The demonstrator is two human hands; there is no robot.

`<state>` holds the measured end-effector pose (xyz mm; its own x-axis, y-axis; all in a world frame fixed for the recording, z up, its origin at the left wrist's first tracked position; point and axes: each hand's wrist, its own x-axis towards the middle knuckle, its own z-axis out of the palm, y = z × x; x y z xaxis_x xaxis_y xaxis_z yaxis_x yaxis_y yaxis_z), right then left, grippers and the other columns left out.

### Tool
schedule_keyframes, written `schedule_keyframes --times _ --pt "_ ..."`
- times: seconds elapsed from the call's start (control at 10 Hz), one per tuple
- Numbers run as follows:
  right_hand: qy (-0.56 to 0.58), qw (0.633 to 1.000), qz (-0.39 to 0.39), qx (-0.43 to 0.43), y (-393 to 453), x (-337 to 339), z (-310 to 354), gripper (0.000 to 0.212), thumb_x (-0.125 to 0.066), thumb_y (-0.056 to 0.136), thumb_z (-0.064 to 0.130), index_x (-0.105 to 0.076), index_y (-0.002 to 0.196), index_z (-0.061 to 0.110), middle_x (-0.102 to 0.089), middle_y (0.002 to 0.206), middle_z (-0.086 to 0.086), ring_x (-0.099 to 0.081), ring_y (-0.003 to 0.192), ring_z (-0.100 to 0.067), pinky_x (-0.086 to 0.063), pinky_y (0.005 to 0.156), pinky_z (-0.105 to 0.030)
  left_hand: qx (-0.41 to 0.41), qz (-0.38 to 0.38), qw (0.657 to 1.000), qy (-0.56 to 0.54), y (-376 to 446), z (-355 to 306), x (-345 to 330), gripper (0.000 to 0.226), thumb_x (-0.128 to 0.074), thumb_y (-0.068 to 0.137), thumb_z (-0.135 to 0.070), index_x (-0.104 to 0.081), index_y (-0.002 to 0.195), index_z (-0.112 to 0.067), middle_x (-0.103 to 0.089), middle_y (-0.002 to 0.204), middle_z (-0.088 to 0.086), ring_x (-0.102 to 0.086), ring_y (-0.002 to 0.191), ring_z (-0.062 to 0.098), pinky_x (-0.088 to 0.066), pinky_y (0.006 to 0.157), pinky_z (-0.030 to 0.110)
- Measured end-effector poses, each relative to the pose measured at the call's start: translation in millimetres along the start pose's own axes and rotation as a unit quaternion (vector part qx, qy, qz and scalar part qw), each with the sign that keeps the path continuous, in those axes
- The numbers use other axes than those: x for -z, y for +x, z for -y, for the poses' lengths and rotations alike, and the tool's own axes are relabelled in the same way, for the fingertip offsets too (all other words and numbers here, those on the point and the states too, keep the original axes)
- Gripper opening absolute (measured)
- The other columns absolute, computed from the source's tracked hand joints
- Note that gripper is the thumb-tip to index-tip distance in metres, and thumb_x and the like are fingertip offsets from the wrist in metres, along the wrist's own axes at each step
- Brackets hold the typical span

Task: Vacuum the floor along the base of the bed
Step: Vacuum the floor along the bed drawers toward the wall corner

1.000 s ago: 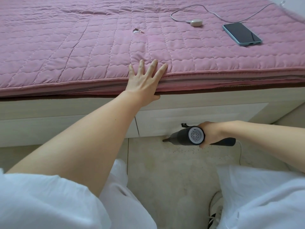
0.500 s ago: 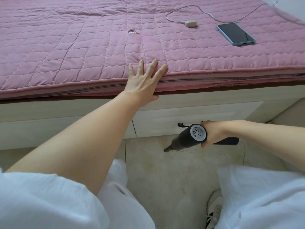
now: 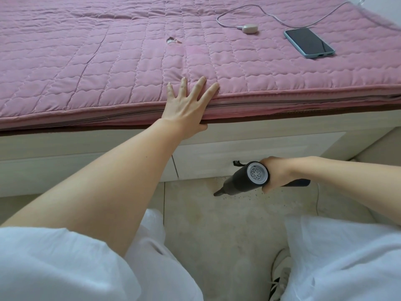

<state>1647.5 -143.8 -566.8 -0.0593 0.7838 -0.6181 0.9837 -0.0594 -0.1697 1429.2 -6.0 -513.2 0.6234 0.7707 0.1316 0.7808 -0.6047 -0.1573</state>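
Note:
A black handheld vacuum with a grey vented rear cap points down and left, its narrow nozzle tip touching the beige tile floor just in front of the bed's white base. My right hand is wrapped around its handle. Dark specks of dirt lie on the floor by the nozzle. My left hand rests flat with fingers spread on the edge of the pink quilted mattress cover.
A phone and a small white charger with its cable lie on the bed at the far right. My white-trousered knees and a shoe fill the lower frame. A thin cable hangs below my right wrist.
The vacuum has swung away from the bed base: its nozzle now points lower and nearer to me on the floor. My left hand stays on the mattress edge.

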Motion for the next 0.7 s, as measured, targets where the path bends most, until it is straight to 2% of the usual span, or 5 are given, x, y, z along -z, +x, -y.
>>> schedule_keyframes --times 0.1,0.2,0.3,0.5,0.7 --pt "-0.001 1.0 0.005 -0.006 -6 2 -2 0.039 -0.075 0.07 0.02 -0.052 0.101 0.021 -0.061 0.099 0.0 -0.06 0.093 -0.019 -0.049 0.079 -0.027 0.001 0.002 1.0 -0.006 2 -2 1 0.106 -0.071 0.081 -0.048 0.005 0.154 -0.034 0.002 0.163 0.004 -0.003 0.146 0.047 -0.01 0.113 0.069" --pt "0.007 1.0 0.009 -0.015 -11 4 -3 0.041 -0.074 0.071 0.019 -0.056 0.108 0.016 -0.063 0.103 -0.002 -0.061 0.096 -0.02 -0.05 0.08 -0.029 -0.002 0.001 1.0 -0.004 3 -6 2 0.106 -0.07 0.081 -0.048 0.006 0.154 -0.034 0.003 0.163 0.004 -0.003 0.146 0.047 -0.01 0.113 0.068" --pt "0.017 1.0 0.014 -0.016 -14 5 -4 0.037 -0.072 0.072 0.018 -0.056 0.106 0.016 -0.063 0.101 -0.002 -0.061 0.094 -0.019 -0.049 0.077 -0.027 -0.008 -0.001 1.0 -0.004 6 -10 2 0.104 -0.07 0.083 -0.047 0.005 0.154 -0.034 0.002 0.163 0.005 -0.002 0.146 0.047 -0.01 0.113 0.068" --pt "0.018 0.999 0.021 -0.019 -16 4 -8 0.042 -0.073 0.071 0.019 -0.058 0.11 0.014 -0.065 0.105 -0.004 -0.061 0.098 -0.021 -0.051 0.085 -0.033 -0.013 -0.001 1.0 -0.004 9 -18 2 0.102 -0.069 0.084 -0.046 0.004 0.154 -0.032 0.002 0.163 0.007 -0.002 0.146 0.048 -0.01 0.113 0.068" --pt "0.009 0.999 0.034 -0.02 -19 3 -14 0.044 -0.074 0.069 0.019 -0.059 0.11 0.015 -0.065 0.106 -0.003 -0.061 0.099 -0.021 -0.051 0.084 -0.033 -0.013 0.001 1.0 0.001 9 -18 1 0.102 -0.068 0.085 -0.046 0.005 0.154 -0.032 0.002 0.163 0.007 -0.002 0.146 0.048 -0.011 0.113 0.068"
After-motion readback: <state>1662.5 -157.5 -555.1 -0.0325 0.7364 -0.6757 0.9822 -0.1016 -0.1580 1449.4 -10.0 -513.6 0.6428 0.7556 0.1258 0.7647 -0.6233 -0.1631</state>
